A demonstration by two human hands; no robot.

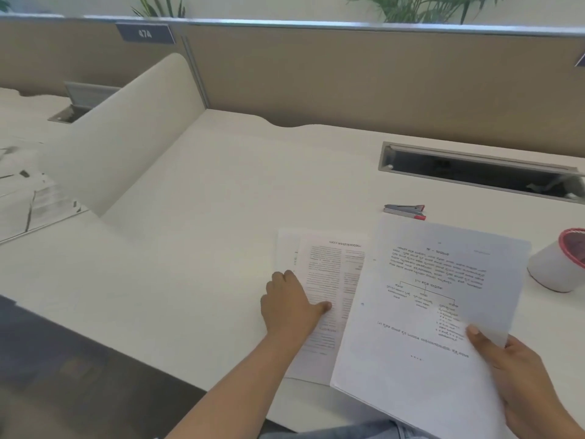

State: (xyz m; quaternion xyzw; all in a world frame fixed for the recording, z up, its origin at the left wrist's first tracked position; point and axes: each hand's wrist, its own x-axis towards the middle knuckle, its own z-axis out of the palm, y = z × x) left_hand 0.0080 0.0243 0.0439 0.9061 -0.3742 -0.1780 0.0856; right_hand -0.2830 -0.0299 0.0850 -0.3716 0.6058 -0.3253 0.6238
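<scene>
- Right hand (pixel 522 372) pinches the diagram sheet (pixel 443 299) at its near corner, lifted clear for sorting.
- Left hand (pixel 291 304), fingers flat, pins the printed stack (pixel 329 280) to the worktop (pixel 205 248).
- Stapler (pixel 405 211) lies just beyond, probably for binding.

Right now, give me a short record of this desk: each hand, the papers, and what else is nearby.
left hand: rests on printed stack, thumb on top; grip unclear
right hand: pinches diagram pages, which overlap the stack's right side
stapler: on desk, behind the papers
red-rimmed cup: far right on desk
</scene>
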